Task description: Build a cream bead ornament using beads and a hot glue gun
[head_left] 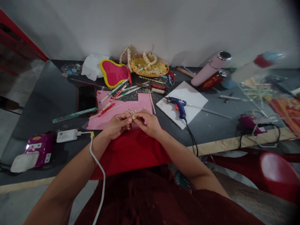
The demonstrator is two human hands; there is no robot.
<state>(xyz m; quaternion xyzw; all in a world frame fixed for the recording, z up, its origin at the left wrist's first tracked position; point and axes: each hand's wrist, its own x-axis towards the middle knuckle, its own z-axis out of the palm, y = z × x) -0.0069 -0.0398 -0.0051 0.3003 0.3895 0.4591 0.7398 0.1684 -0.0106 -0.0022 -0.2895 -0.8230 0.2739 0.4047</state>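
Note:
My left hand (119, 125) and my right hand (149, 124) meet at the fingertips near the front of the table. Pinched between them is a small cluster of pale, cream-coloured pieces (133, 117), too small to make out fully. Just beyond the fingers, a pile of short cut sticks (130, 111) lies on pink paper (144, 100). A red cloth (138, 150) hangs below both hands. To the right, a blue hot glue gun (178, 106) rests on a white board (195, 95).
Wrapped chopsticks (74, 115), a phone (87, 99) and pliers (157, 87) lie about. Behind stand a wicker basket (150, 72), a pink thermos (209, 69) and a red can (214, 79). A white cable (103, 178) crosses my left forearm; a purple socket block (44, 148) sits left.

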